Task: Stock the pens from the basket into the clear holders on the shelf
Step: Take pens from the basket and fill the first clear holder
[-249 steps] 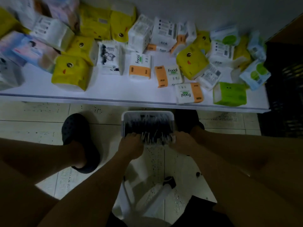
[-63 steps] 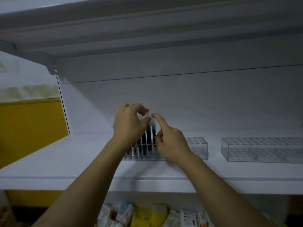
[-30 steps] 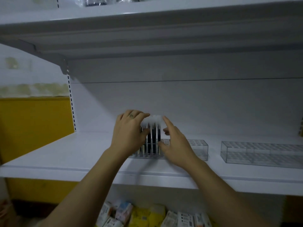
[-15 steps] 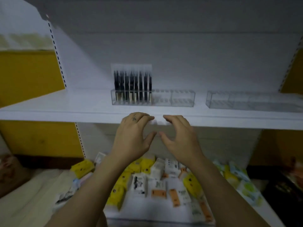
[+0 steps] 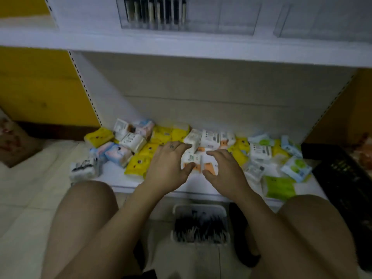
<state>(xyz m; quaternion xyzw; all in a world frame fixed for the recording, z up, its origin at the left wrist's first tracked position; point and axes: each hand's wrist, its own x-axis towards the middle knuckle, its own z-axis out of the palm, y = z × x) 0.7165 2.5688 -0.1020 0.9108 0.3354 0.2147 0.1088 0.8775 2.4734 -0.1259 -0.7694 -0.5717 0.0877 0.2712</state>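
Both forearms reach forward side by side, palms down. The left hand point(image 5: 168, 168) and right hand point(image 5: 223, 174) hover with fingers loosely spread, each grip apart and empty. Below the grip, between the knees, the basket point(image 5: 199, 207) of pens point(image 5: 199, 228) sits on the floor. Well above the grip, a clear holder point(image 5: 221, 19) on the shelf point(image 5: 181, 47) carries upright stocked pens point(image 5: 155, 15). Tissue packs point(image 5: 136, 164) lie beneath and beyond the fingertips.

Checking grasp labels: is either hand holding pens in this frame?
No, the left hand and right hand have spread, empty fingers, and the pens lie in the basket below them.
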